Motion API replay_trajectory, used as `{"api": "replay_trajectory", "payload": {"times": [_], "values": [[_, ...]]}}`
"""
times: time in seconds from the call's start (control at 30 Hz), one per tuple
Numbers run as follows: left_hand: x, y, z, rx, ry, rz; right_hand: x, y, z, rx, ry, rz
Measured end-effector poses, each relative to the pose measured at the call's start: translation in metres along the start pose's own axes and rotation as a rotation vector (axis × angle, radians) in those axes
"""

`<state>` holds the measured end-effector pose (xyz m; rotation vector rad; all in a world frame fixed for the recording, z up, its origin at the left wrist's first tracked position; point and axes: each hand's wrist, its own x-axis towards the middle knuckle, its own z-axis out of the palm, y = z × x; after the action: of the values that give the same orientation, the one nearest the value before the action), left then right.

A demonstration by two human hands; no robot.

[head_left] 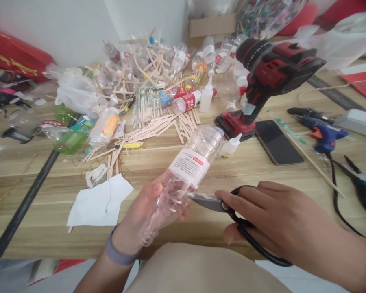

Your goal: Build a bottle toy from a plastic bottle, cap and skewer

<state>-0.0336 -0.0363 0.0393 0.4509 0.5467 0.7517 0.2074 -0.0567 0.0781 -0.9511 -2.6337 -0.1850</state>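
A clear plastic bottle (187, 167) with a white and red label lies tilted in my left hand (152, 199), its neck toward me and its base pointing away. The fingers wrap round its lower part, thumb on top. My right hand (271, 219) holds black-handled scissors (209, 202), fingers closed around the handles. Their blades point left and touch or nearly touch the bottle's side, just below the label; whether they cut into it cannot be made out.
A red power drill (270, 69), a phone (279, 142) and a blue glue gun (319, 132) stand or lie at the right. Wooden sticks (152, 126) and plastic bottles are heaped behind. White paper (100, 201) lies at the left.
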Motion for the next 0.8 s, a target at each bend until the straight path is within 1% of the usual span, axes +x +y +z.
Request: {"api": "replay_trajectory", "payload": {"times": [0.17,0.33,0.5,0.63,0.8], "values": [[0.004,-0.005,0.003,-0.051,0.035,0.05,-0.005,-0.008,0.012,-0.037,0.039,0.044],[0.004,-0.009,0.006,-0.051,0.093,0.1,-0.006,-0.013,0.017,-0.107,0.058,0.068],[0.004,-0.011,0.017,-0.041,0.129,0.181,-0.006,-0.019,0.023,-0.097,0.096,0.118],[0.005,-0.012,0.024,-0.031,0.176,0.217,-0.005,-0.024,0.03,-0.113,0.123,0.159],[0.008,-0.015,0.025,-0.022,0.234,0.262,-0.001,-0.027,0.037,-0.159,0.152,0.208]]}}
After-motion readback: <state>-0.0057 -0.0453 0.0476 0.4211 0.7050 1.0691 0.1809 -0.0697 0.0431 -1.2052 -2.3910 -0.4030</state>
